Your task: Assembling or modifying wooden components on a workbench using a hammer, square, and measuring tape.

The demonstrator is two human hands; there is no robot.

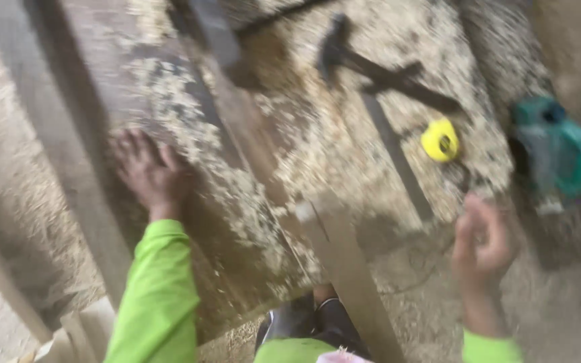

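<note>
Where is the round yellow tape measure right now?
In the head view, the round yellow tape measure lies upper right on the sawdust-covered surface, between the dark hammer and the teal power tool.

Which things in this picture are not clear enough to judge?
- Right hand, head view: motion blur hides whether the fingers hold anything.
- Green power tool, head view: blur smears its shape; kind unclear.
- Left hand on the wooden board: sawdust and blur hide the surface beneath.
- Hammer: handle end blurred.
</note>
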